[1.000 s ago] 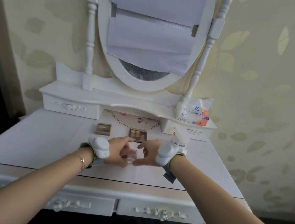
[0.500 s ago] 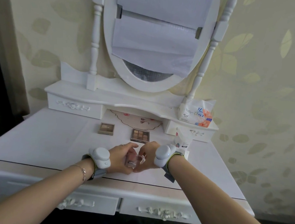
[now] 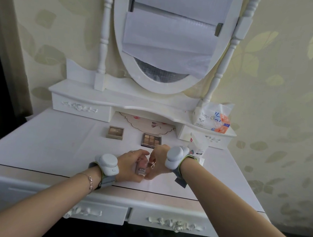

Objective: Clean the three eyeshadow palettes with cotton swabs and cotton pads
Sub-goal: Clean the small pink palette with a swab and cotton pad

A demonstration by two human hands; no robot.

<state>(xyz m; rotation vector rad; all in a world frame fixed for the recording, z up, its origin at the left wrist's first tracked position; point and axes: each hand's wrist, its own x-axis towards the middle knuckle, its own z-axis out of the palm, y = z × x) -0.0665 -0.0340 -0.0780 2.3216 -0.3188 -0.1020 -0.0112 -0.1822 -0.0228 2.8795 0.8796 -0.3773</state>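
Near the front edge of the dressing table [image 3: 29, 148], just left of its middle, both hands meet over a small clear palette [image 3: 141, 168] with pinkish pans and a printed label. What could go wrong: the palette is small and smooth and seems lifted slightly off the tabletop, so a hard push from the swab could probably tip it out of the fingers or scrape powder loose from a pan rather than lifting only the grime at the rim. The left hand [image 3: 133, 165] curls around the palette from the left, fingers narrow and wrapped over its far side. The right hand [image 3: 157, 160] is bent tightly at the knuckles and pinches a thin cotton swab [image 3: 152, 164] whose white tip sits at the palette's right edge; whether it actually touches the pans I cannot tell. Two more palettes lie farther back toward the rear shelf: a tan one [image 3: 115, 132] to the left and a dark nine-pan one [image 3: 151, 140] just beyond the hands. A white packet [image 3: 197, 148] stands beside the right wrist.
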